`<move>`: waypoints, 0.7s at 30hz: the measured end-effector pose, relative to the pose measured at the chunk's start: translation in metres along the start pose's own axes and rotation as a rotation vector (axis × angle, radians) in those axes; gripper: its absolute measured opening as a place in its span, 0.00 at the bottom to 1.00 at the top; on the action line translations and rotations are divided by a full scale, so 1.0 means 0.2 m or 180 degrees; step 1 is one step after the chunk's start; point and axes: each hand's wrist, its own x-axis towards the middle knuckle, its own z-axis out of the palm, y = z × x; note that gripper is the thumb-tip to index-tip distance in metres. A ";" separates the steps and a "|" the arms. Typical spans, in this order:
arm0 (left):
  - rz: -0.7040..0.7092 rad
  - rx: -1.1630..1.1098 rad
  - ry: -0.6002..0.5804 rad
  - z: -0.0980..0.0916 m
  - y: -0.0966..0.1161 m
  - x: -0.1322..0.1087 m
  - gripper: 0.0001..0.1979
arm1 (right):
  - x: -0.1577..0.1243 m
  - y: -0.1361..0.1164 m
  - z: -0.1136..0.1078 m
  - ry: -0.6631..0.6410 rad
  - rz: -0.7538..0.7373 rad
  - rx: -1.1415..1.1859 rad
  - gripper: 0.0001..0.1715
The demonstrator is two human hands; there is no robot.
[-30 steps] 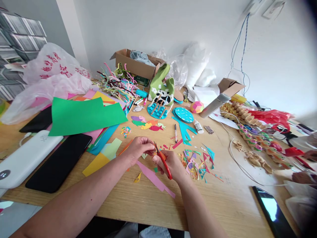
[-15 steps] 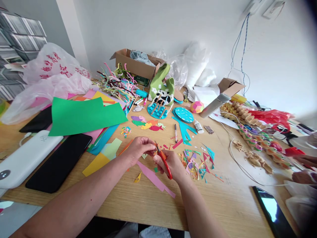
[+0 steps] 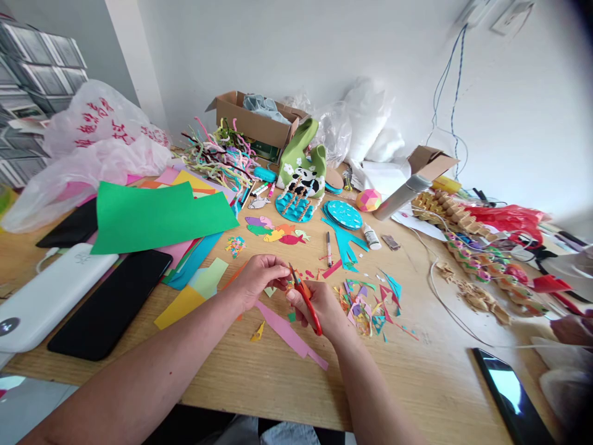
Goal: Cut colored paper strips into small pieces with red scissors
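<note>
My right hand (image 3: pixel 319 307) is closed round the handles of red scissors (image 3: pixel 306 303), their blades pointing up and away from me. Close by the blade tips, my left hand (image 3: pixel 262 278) is closed in a pinch; whatever lies between its fingertips is too small and hidden to name. Beneath my hands lies a pink paper strip (image 3: pixel 287 334), with a yellow paper scrap (image 3: pixel 257 332) beside it. Several colourful paper fish (image 3: pixel 278 232) rest beyond my hands. To the right of the scissors spreads a heap of paper offcuts (image 3: pixel 364 306).
Green paper (image 3: pixel 157 216), a white power bank (image 3: pixel 50 296) and a black phone (image 3: pixel 111 306) lie at left. A pen (image 3: pixel 328 248), glue bottle (image 3: pixel 371 237) and grey flask (image 3: pixel 402 196) stand or lie beyond. Another person's hand (image 3: pixel 574 327) shows at the right edge.
My hands and the scissors stay almost exactly where they were. At the right edge, the other person's hand has shifted slightly.
</note>
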 end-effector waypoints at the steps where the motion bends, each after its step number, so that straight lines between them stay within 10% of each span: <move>1: -0.0010 0.0007 -0.0021 0.00 0.00 0.00 0.08 | 0.00 0.00 0.00 0.0001 -0.0010 0.0012 0.27; 21: -0.0024 0.0108 -0.0104 0.00 0.00 -0.01 0.06 | 0.00 -0.01 -0.01 -0.0062 -0.0033 -0.0022 0.29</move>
